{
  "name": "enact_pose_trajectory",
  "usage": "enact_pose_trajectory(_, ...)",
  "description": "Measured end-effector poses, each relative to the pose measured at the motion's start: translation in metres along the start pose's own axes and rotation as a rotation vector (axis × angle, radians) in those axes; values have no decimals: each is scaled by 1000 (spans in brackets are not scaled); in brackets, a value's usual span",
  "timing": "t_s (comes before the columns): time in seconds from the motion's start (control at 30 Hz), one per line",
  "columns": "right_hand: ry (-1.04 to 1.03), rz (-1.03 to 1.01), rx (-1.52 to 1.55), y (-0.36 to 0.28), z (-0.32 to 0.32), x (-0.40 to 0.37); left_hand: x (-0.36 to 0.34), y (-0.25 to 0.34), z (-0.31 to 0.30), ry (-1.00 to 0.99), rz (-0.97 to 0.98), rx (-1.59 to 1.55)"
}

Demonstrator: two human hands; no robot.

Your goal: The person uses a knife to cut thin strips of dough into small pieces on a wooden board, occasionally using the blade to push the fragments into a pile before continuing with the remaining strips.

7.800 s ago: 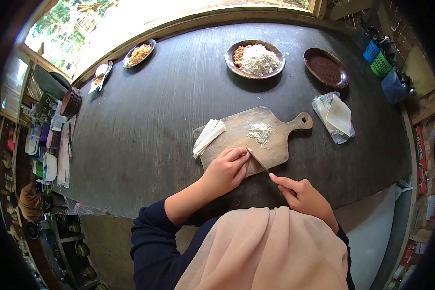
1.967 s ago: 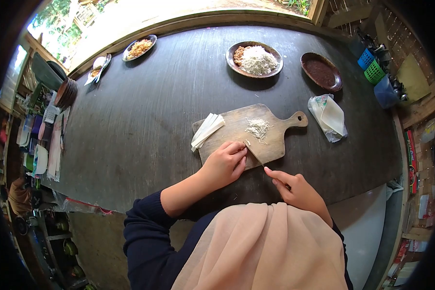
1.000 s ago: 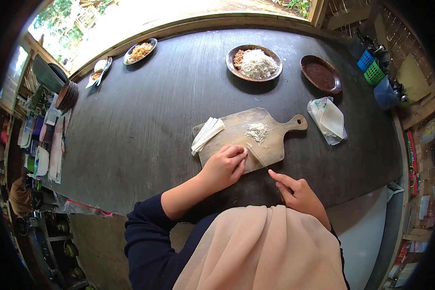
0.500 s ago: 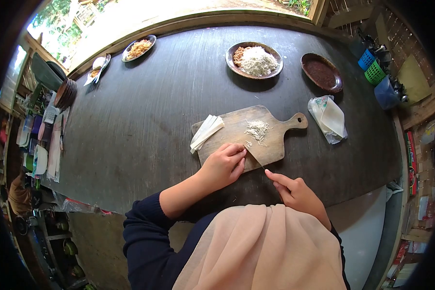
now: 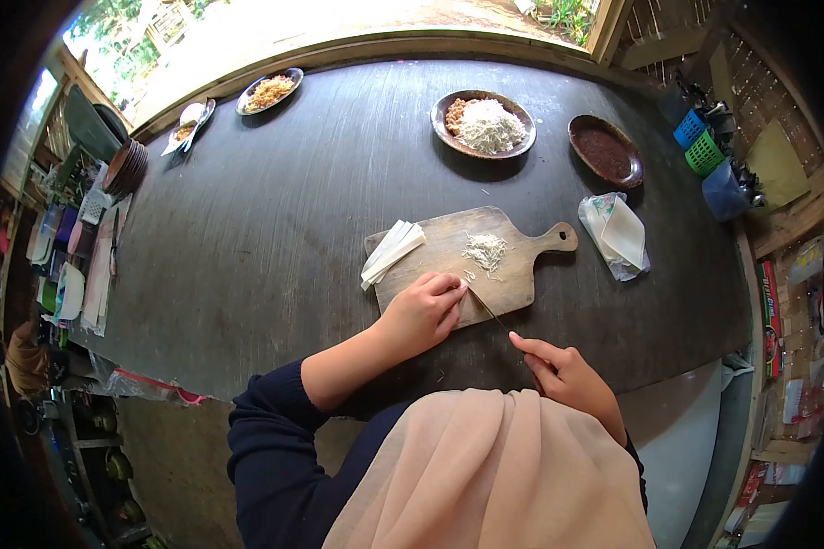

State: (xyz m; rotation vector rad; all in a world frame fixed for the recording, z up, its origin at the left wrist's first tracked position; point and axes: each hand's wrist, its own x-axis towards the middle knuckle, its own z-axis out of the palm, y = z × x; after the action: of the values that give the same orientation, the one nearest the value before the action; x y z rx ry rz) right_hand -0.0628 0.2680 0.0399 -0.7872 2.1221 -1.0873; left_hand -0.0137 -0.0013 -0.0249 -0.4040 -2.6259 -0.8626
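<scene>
My left hand (image 5: 428,309) is closed at the lower part of a wooden cutting board (image 5: 449,236), fingertips bunched on white strips, mostly hidden under them. My right hand (image 5: 563,371) grips a knife (image 5: 491,314) by its handle. Its thin blade reaches over the board's lower edge to my left fingertips. A small heap of fine white shreds (image 5: 485,253) lies just beyond the blade, with a few loose bits close to my fingers. Longer flat white strips (image 5: 394,252) are stacked at the board's left edge.
Farther back stands a plate (image 5: 437,137) with a white shredded heap and brownish food. An oval brown dish (image 5: 604,151) and a plastic packet of white sheets (image 5: 616,236) lie right. A plate of fried shreds (image 5: 270,91) sits far left. Utensil baskets (image 5: 703,151) line the right wall.
My right hand has drawn the knife slightly back and to the right. The left hand stays at almost the same spot. The whole view has shifted a little.
</scene>
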Motion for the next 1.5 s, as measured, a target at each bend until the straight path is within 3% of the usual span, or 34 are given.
enact_pose_trajectory(0.2,-53,79,132,-3,2,17,0,-4,-1,-39,-33,-35)
enact_pose_trajectory(0.43,-125,55,74,-2,-9,26,0,-2,0,-18,-47,-20)
enact_pose_trajectory(0.63,-67,56,206,19,-13,34,4,-6,1,-14,-39,4)
enact_pose_trajectory(0.8,-226,41,146,10,-20,31,9,-5,0,-9,-106,68)
enact_pose_trajectory(1.03,-183,29,178,20,-25,26,21,-15,4,-22,-152,156)
enact_pose_trajectory(1.1,-312,40,181,19,-26,24,28,-15,3,-48,-206,166)
enact_pose_trajectory(1.5,-214,65,32,5,-36,58,45,-32,15,-5,-266,220)
